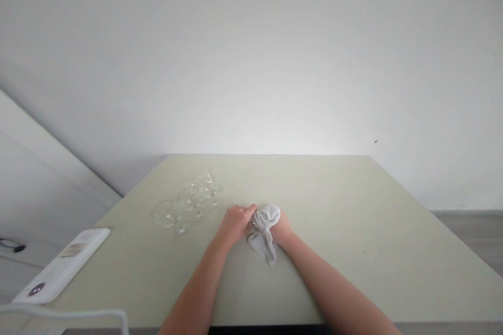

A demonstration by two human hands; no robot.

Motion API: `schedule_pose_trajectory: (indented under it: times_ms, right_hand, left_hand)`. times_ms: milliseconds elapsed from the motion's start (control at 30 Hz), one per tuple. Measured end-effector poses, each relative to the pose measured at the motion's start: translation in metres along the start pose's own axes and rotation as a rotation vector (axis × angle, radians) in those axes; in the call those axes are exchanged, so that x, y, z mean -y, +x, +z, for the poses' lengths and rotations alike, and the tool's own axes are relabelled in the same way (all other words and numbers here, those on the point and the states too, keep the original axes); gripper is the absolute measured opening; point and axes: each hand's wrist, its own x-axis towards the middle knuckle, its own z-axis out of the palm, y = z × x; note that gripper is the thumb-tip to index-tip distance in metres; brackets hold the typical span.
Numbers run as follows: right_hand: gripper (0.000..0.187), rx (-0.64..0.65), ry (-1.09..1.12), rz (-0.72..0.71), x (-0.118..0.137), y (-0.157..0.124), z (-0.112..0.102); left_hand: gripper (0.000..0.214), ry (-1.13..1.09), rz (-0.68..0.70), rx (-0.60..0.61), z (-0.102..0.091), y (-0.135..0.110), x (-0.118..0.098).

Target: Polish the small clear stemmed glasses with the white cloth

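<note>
My left hand (237,222) is closed around a clear glass whose rim just shows at its left side (231,208). A white cloth (264,230) wraps over my right hand (281,231), which presses the cloth against the glass; its fingers are hidden under the fabric. A tail of the cloth hangs down onto the pale green table (334,220). Both hands meet near the table's middle.
Three clear stemmed glasses (184,204) stand in a row to the left of my hands. A white flat device (63,267) lies at the table's left edge. A white wire rim (78,316) shows at the bottom left. A plain white wall stands behind.
</note>
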Motion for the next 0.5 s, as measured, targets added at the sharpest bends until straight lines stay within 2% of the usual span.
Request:
schedule_pose_trajectory:
  times_ms: [167,500]
  right_hand:
    - [0.016,0.125,-0.005,-0.141,-0.011,0.005,0.003]
    - [0.015,0.122,0.154,-0.171,-0.01,0.008,-0.003]
  left_hand:
    - [0.019,0.011,-0.01,-0.004,0.002,0.001,-0.001]
    - [0.02,0.003,-0.042,0.001,0.001,0.0,-0.005]
